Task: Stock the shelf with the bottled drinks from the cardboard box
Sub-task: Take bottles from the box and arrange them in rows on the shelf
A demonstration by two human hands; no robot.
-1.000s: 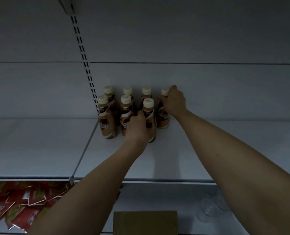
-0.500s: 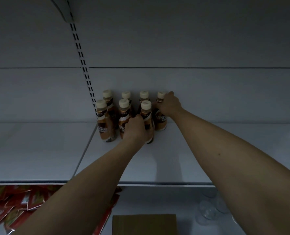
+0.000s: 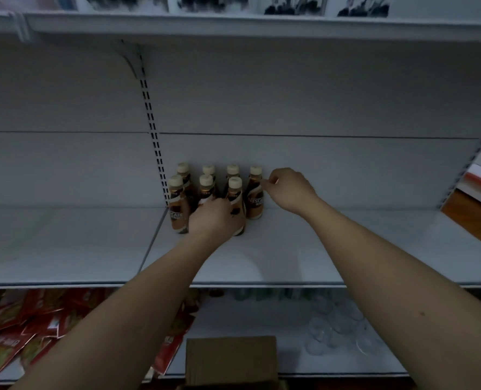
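Since half a second ago, your right hand (image 3: pixel 288 190) has let go of the rear right bottle (image 3: pixel 254 197) and hangs just beside it, fingers loosely curled. Your left hand (image 3: pixel 215 218) stays wrapped around the front bottle (image 3: pixel 235 201) among the bottled drinks (image 3: pixel 177 204), seven in all, on the white shelf (image 3: pixel 346 249). Below your forearms: cardboard box (image 3: pixel 230 358), contents unseen; red packets (image 3: pixel 22 327); clear glasses (image 3: pixel 337 330).

- Retail shop aisle: white metal gondola shelving (image 3: pixel 346 249) with slotted uprights (image 3: pixel 152 128).
- Bottled coffee drinks (image 3: pixel 254 197) faced up in rows at the back panel.
- Red snack packets (image 3: pixel 22 330) and clear glasses (image 3: pixel 337 330) on the shelf below.
- Cardboard box (image 3: pixel 230 358) at the aisle.
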